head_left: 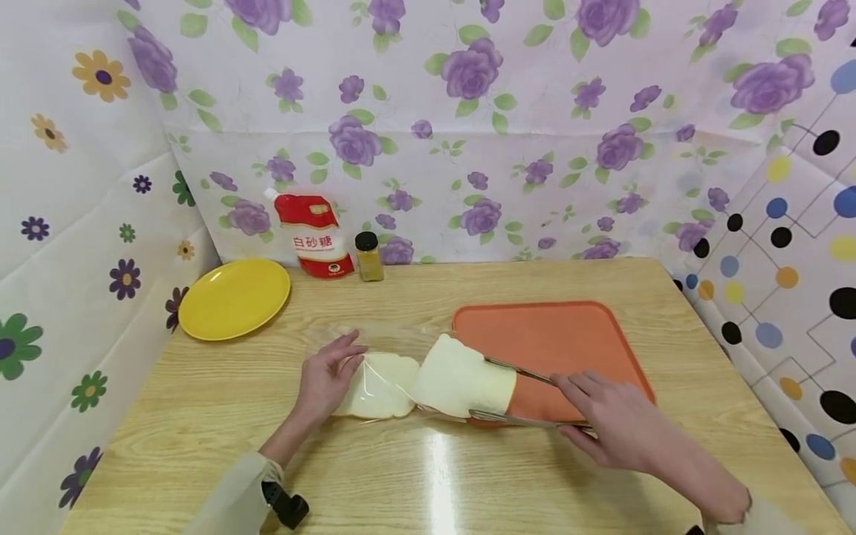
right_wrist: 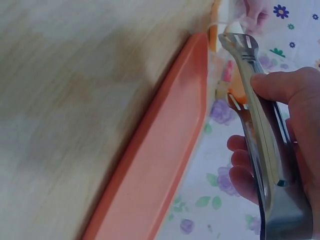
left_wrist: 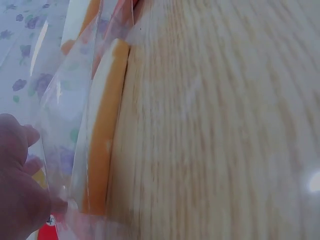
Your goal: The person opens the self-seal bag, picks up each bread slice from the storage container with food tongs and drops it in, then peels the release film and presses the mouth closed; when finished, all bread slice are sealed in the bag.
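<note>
My right hand (head_left: 618, 423) grips a pair of metal tongs (head_left: 518, 420), whose two arms stand on either side of a white bread slice (head_left: 461, 377). This slice is tilted, between the bag and the near left part of the orange tray (head_left: 555, 327). To its left, another bread slice (head_left: 383, 386) lies inside a clear plastic bag (left_wrist: 65, 105) on the table. With thumb and fingers my left hand (head_left: 328, 377) pinches the bag at its left end. In the right wrist view, the tongs (right_wrist: 262, 125) lie between thumb and fingers.
A yellow plate (head_left: 234, 301) sits at the back left of the wooden table (head_left: 374, 475). Beside it, a red and white sugar pouch (head_left: 314, 238) and a small black-capped jar (head_left: 369, 258) stand against the flowered backdrop (head_left: 414, 171). Patterned sheets flank both sides.
</note>
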`<state>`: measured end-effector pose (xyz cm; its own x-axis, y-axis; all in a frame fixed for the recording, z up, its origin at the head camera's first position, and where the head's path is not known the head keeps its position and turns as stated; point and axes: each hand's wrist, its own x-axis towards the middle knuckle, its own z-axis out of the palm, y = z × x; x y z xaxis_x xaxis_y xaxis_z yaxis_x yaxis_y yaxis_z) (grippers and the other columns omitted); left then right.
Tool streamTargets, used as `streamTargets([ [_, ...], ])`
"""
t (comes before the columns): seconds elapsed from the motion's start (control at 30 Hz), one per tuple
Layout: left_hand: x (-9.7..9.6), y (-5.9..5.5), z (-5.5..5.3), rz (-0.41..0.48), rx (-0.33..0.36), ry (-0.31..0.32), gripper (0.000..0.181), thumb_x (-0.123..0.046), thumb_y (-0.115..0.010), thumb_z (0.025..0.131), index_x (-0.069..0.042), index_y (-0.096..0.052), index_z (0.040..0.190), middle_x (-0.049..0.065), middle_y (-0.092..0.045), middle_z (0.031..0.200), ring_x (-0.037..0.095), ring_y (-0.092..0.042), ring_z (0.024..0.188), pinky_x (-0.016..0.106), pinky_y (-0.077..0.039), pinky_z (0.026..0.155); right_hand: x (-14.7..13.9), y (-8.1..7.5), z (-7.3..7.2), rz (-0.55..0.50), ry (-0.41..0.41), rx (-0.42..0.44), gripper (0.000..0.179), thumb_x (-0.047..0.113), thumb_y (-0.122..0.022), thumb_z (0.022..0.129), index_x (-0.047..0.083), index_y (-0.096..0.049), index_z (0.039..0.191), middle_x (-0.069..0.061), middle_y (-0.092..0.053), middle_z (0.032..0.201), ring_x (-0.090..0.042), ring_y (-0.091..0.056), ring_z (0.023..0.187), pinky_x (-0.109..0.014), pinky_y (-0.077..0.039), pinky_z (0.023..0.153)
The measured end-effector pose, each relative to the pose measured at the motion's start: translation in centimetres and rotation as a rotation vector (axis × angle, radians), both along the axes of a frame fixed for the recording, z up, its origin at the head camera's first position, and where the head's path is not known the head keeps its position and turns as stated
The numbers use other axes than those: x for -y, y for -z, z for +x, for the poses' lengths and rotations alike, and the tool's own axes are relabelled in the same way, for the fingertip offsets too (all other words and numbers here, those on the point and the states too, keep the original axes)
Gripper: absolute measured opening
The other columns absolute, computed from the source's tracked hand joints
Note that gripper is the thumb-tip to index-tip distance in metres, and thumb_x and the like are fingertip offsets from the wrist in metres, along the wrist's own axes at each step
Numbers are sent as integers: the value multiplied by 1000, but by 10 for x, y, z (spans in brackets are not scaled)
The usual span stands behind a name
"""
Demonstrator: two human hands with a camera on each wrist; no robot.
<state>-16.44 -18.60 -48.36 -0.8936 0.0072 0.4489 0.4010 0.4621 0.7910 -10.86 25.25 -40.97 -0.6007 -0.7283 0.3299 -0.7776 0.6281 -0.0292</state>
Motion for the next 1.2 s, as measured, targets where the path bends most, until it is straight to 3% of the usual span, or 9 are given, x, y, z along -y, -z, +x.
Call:
streamTargets([
  [0.17,0,0,1,12,15,-11,17,12,-72,85,4,-76,99,22,-64,127,41,-56,124,54,-39,106,3,-3,-12,56,-11,37,58,30,-84,80,1,-62,125,-5,-67,102,-19,-63,81,-20,-42,45],
  [0.47,0,0,2,8,18,-21,17,12,-73,84,3,-76,99,21,-64,126,40,-56,124,50,-40,106,13,0,-27,52,-47,54,57,35,-80,85,1,-62,127,-8,-68,108,-22,-67,90,-32,-56,57],
  [0.77,1,-1,4,8,43,-42,15,9,-73,86,3,-77,99,19,-65,127,38,-55,126,48,-40,106,25,10,-39,29,-81,98,56,38,-76,89,1,-63,128,-8,-68,110,-20,-66,91,-33,-57,62],
  [1.2,4,-2,5,2,30,-57,16,10,-72,86,3,-76,100,19,-64,128,43,-53,126,56,-38,107,26,2,-48,19,-114,100,53,34,-75,90,-2,-61,127,-7,-67,106,-19,-66,88,-35,-57,63],
])
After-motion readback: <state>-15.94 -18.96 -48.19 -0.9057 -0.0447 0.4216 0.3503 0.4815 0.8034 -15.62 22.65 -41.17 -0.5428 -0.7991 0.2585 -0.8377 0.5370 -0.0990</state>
